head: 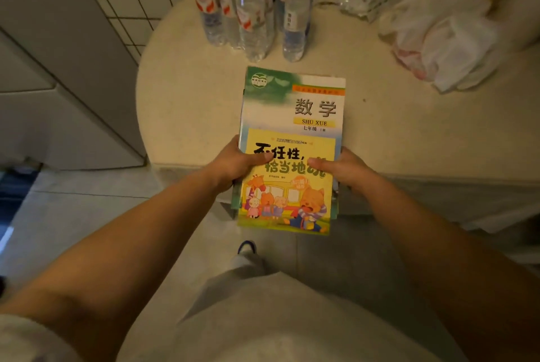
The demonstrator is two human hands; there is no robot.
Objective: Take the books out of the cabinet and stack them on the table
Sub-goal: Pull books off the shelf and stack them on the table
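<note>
Books point(289, 154) sit stacked in your two-handed grip: left hand point(233, 164) and right hand point(347, 167) clasp opposite edges, thumbs on top, over the bench point(190, 92) edge near the water bottles point(251, 8).

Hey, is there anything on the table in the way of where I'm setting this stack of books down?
Nothing visible blocks it. Both the left hand and right hand grip the book stack, whose far end already lies over bare table. The water bottles stand farther back, and the plastic bags lie off to the right.
</note>
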